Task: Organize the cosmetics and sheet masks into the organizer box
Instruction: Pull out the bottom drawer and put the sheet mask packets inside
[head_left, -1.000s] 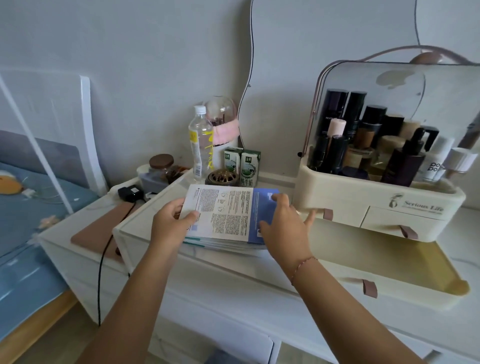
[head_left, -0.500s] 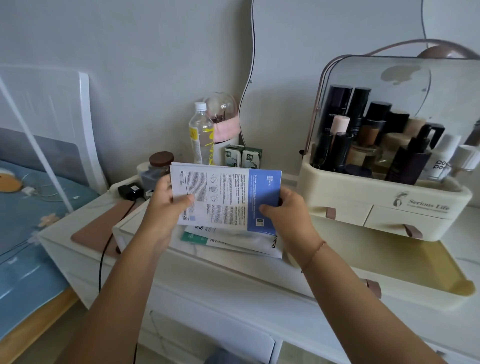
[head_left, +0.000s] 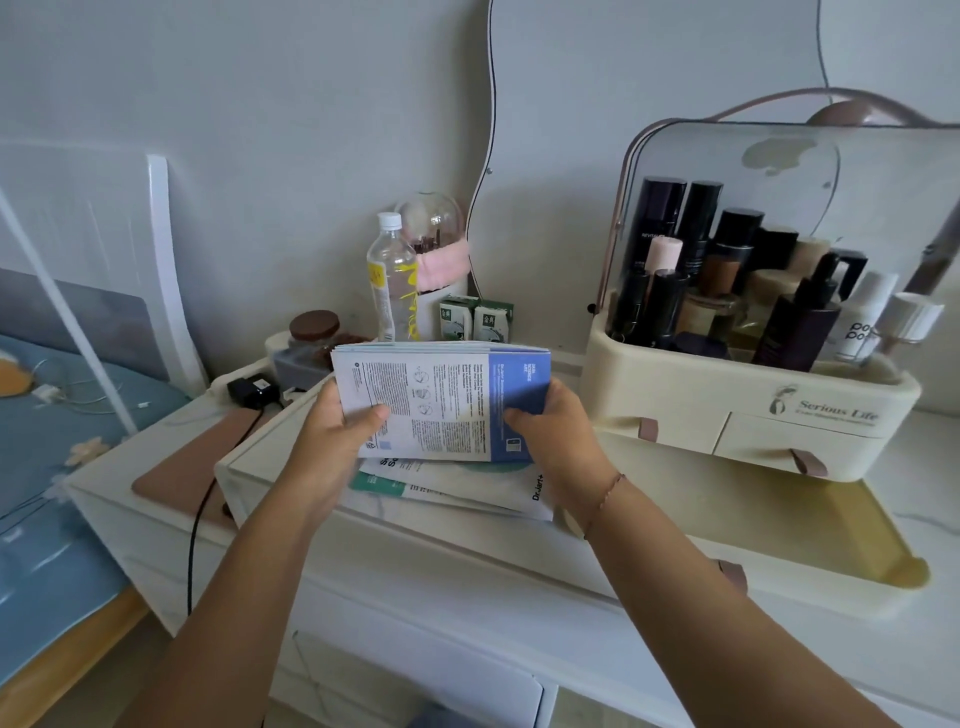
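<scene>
Because the open bottom drawer (head_left: 810, 525) lies to the right, I hold the sheet mask stack (head_left: 441, 402) upright above the remaining masks (head_left: 467, 488), left hand (head_left: 327, 441) and right hand (head_left: 561, 431) pinching its side edges, squaring it.

Sheet mask pack (head_left: 441, 405): white with black print, blue side panel. Organizer box (head_left: 748, 410): cream, brown tabs. Bottles (head_left: 670, 270): mostly black.

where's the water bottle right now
In the head view, the water bottle stands upright at the back against the wall, left of the two green cartons.
</scene>
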